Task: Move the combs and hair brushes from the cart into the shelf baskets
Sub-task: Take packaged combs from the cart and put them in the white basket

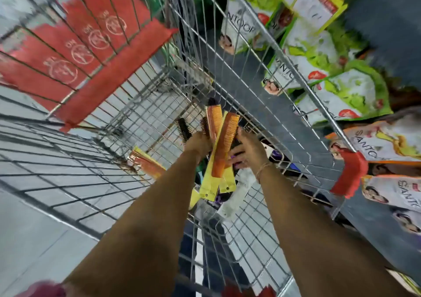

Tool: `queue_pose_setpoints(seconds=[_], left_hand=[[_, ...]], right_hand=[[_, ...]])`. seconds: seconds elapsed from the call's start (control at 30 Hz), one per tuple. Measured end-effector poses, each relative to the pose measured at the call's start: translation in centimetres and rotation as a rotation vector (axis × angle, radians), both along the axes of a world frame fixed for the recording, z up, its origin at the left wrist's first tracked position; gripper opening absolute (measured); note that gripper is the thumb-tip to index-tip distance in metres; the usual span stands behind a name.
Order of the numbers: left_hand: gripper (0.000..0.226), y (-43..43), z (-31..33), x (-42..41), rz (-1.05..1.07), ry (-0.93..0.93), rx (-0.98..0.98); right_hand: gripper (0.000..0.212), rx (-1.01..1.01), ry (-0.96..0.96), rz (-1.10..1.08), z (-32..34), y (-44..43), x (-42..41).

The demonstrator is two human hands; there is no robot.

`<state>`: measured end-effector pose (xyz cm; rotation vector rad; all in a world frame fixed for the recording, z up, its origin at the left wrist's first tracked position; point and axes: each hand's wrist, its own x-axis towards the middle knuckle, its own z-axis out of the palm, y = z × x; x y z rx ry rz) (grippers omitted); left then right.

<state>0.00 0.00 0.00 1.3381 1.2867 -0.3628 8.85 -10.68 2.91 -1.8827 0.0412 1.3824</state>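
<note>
Both my arms reach down into a wire shopping cart (145,105). My left hand (197,143) grips a bunch of items: orange combs on yellow cards (224,146) and a dark bristled hair brush (185,129) sticking out to the left. My right hand (247,152) closes on the right side of the same comb packs, with a dark item partly hidden beneath its fingers. Another orange comb pack (145,163) lies on the cart floor to the left. More packaged items, white and purple (232,196), lie below the held packs.
The cart's red child-seat flap (91,53) stands up at the far left. A red corner guard (349,173) marks the cart's right rim. Green and white soap packs (337,85) fill shelves on the right. Grey floor tiles show through the wires.
</note>
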Motion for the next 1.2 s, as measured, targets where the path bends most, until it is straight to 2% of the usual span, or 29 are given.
queue_pose_setpoints(seconds=[0.03, 0.1, 0.17, 0.27, 0.33, 0.47, 0.53, 0.7, 0.8, 0.87, 0.93, 1.07, 1.17, 1.2], left_hand=[[0.045, -0.6, -0.1, 0.1, -0.099, 0.039, 0.033], [0.051, -1.7, -0.5, 0.0, -0.148, 0.079, 0.109], [0.047, -2.3, -1.0, -0.2, -0.082, 0.076, 0.117], [0.047, -1.5, -2.0, -1.1, 0.115, 0.071, 0.033], [0.045, -0.3, -2.6, -2.0, 0.25, 0.049, -0.019], [0.039, 1.7, -2.9, -3.3, 0.401, 0.001, -0.059], [0.039, 2.2, -3.1, -3.6, 0.469, 0.013, -0.032], [0.038, 1.8, -2.5, -3.6, 0.541, -0.012, -0.027], [0.022, 1.3, -1.3, -3.4, 0.597, -0.147, -0.136], [0.03, 1.0, 0.3, -3.0, 0.531, -0.252, -0.255], [0.034, 1.0, 1.9, -2.6, 0.464, -0.392, -0.415], [0.022, 1.7, 7.2, -0.3, 0.234, -0.633, -0.614], [0.019, 1.9, 12.6, 3.4, 0.031, -0.746, -0.641], [0.02, 1.8, 14.6, 4.9, -0.029, -0.846, -0.741]], right_hand=[[0.053, -0.01, -0.023, -0.028, -0.2, -0.2, 0.0], [0.034, -0.045, -0.093, -0.058, -0.9, -0.7, -0.3], [0.022, -0.096, -0.181, -0.054, -1.9, -1.2, -0.9], [0.024, -0.197, -0.383, 0.091, -2.8, -1.3, -1.8], [0.033, -0.263, -0.51, 0.258, -2.9, -0.9, -2.6], [0.075, -0.38, -0.6, 0.483, -3.2, 0.7, -4.6], [0.074, -0.439, -0.626, 0.522, -3.3, 1.1, -5.1], [0.049, -0.397, -0.594, 0.403, -3.5, 0.2, -4.8], [0.028, -0.318, -0.575, 0.258, -3.1, -1.2, -4.6], [0.025, -0.248, -0.609, 0.11, -2.1, -1.9, -4.9], [0.029, -0.185, -0.723, 0.022, -0.7, -2.3, -5.3], [0.024, 0.058, -0.875, -0.209, 3.6, -1.9, -5.6], [0.025, 0.215, -0.933, -0.451, 8.6, -1.3, -4.4], [0.021, 0.261, -0.932, -0.524, 10.4, -1.1, -3.8]])
